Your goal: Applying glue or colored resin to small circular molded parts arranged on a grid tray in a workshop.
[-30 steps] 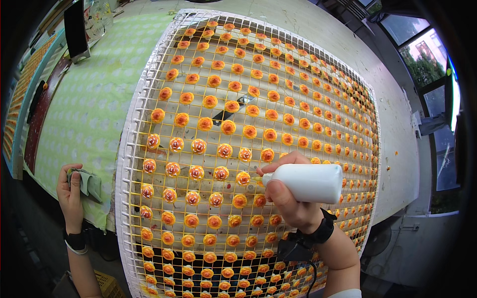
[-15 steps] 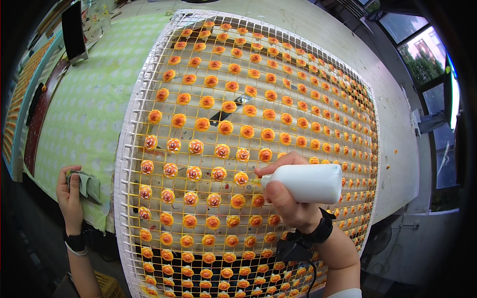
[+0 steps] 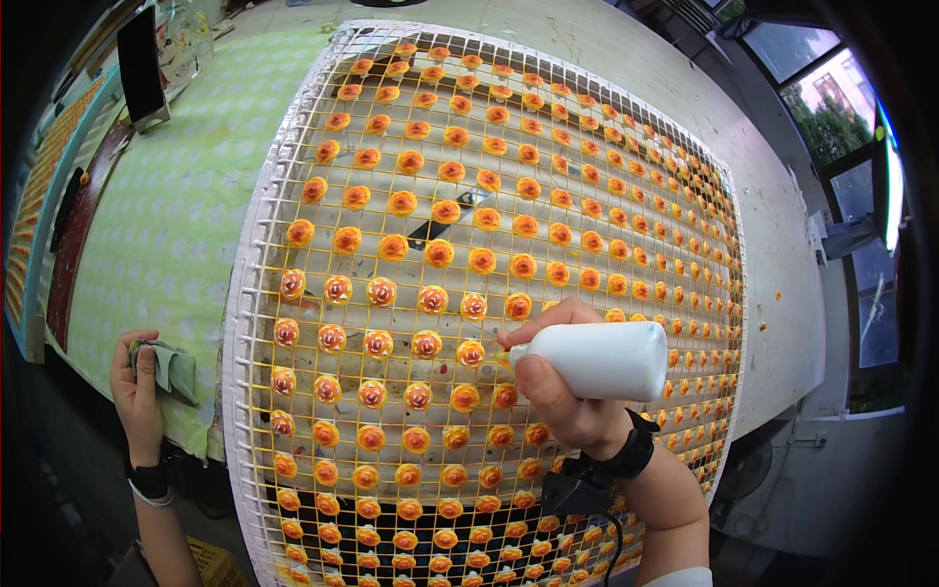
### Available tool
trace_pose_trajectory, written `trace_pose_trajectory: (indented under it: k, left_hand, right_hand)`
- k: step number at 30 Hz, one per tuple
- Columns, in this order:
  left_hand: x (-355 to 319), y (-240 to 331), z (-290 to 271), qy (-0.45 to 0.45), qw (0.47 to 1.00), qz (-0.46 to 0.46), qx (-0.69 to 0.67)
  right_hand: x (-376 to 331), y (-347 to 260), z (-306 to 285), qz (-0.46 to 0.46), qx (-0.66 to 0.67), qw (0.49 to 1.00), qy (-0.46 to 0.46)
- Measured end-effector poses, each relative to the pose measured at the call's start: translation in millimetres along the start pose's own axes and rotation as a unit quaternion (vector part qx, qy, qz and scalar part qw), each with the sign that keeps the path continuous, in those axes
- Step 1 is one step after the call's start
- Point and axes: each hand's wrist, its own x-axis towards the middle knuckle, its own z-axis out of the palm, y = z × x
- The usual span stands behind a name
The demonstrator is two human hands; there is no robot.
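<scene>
My right hand (image 3: 562, 396) is wrapped round a white squeeze bottle (image 3: 611, 360), tipped on its side. Its narrow yellowish nozzle points left at a small orange-yellow rose (image 3: 470, 352), the tip close to the petals; whether it touches I cannot tell. White strokes mark several roses to the left, such as a white-lined rose (image 3: 379, 344); the other roses are plain orange. They sit in rows on a yellow wire grid with a white frame (image 3: 245, 293). Left of the frame, my left hand (image 3: 139, 386) is closed on a folded grey-green cloth (image 3: 176, 372).
A pale green patterned cloth (image 3: 186, 196) covers the table's left part. A dark upright phone-like screen (image 3: 143, 64) stands at its far end. Another rack (image 3: 44, 186) of orange pieces lies far left. A yellow crate (image 3: 215, 565) shows below. A dark strip (image 3: 430, 230) lies under the grid.
The grid and its roses have shifted slightly left in view, and my right hand with the bottle has moved slightly left too. My left hand still holds the cloth.
</scene>
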Motion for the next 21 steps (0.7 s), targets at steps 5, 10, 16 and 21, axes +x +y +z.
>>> trace_pose_trajectory:
  k: [5,10,16,21]
  left_hand:
    - [0.1,0.3,0.3,0.005,1.000,0.006,0.006]
    - [0.4,1.4,1.7,0.003,1.000,0.005,-0.003]
    - [0.8,1.2,1.4,0.004,1.000,0.010,0.005]
    - [0.7,1.7,2.0,0.006,1.000,0.014,0.012]
  right_hand:
    - [-1.2,-4.6,-1.7,0.042,-0.007,0.999,-0.013]
    - [-1.2,-2.3,1.6,0.035,0.006,0.999,-0.005]
    - [0.5,-3.3,1.5,0.018,-0.007,1.000,-0.015]
    - [1.0,-2.6,1.4,-0.003,-0.028,1.000,-0.011]
